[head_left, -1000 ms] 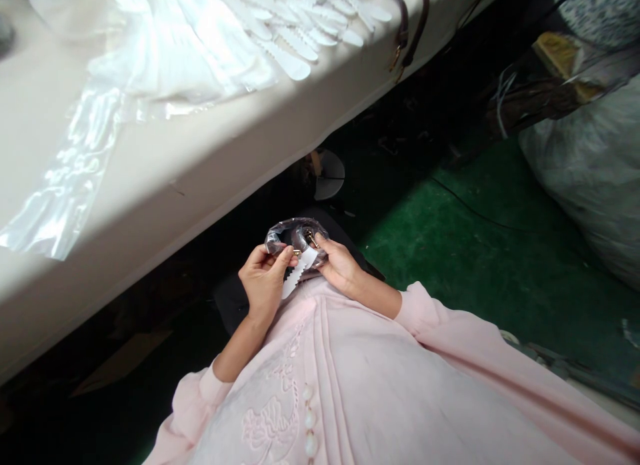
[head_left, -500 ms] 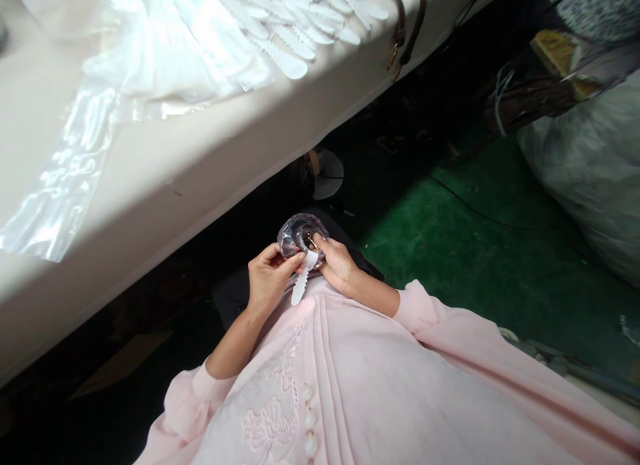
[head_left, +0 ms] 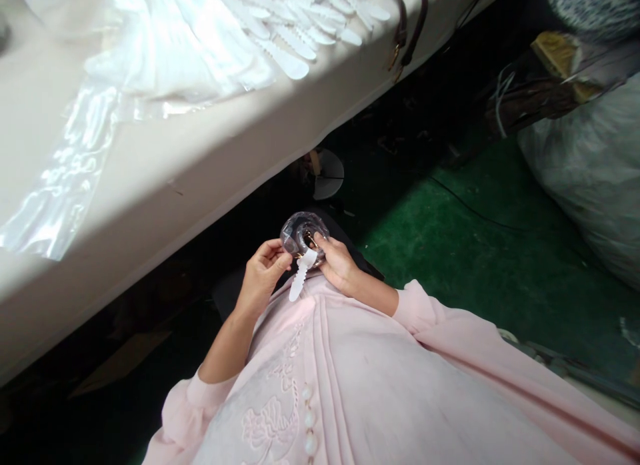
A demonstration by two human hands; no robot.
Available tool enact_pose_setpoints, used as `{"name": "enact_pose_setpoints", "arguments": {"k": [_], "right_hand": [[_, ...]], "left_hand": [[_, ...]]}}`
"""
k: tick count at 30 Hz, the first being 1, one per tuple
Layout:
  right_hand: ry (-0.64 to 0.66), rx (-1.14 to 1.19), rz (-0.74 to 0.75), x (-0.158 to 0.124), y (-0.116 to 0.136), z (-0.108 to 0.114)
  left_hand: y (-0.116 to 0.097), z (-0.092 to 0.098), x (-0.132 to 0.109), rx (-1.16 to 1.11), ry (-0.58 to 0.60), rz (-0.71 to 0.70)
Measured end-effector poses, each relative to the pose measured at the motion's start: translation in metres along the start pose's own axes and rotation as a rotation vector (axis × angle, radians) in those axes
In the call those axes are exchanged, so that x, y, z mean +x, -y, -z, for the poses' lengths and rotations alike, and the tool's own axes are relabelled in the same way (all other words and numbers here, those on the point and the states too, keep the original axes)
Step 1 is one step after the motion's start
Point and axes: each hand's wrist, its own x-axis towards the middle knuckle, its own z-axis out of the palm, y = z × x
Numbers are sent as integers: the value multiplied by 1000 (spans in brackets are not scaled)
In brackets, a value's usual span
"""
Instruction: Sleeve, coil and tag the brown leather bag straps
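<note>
Shifted rightward since the earlier frame, left hand [head_left: 261,277] pinching the near edge of a clear plastic ring [head_left: 295,233]; white notched strip [head_left: 299,278] dangling just below that pinch; gold clip [head_left: 311,240] inside the ring's hole; right hand [head_left: 339,265] clamped on the ring's far side, everything held just above the pink blouse [head_left: 360,385].

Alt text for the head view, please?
Looking down at a person in a pink blouse, whose left hand and right hand hold a clear plastic ring with a white scalloped strip hanging from it. Beyond, a cream table holds more white scalloped strips and clear plastic sheeting.
</note>
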Motion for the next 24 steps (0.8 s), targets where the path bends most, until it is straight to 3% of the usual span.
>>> {"name": "enact_pose_setpoints", "arguments": {"k": [5, 11, 19, 24], "right_hand": [[5, -45, 39, 0, -2, 0], [-15, -105, 110, -3, -3, -3], [-28, -53, -66, -2, -2, -3], [12, -73, -124, -3, -1, -4]], "left_hand": [[-10, 18, 7, 78, 42, -9], [-4, 10, 8, 37, 34, 7], [10, -2, 1, 43, -52, -37], [-6, 4, 3, 116, 66, -43]]}}
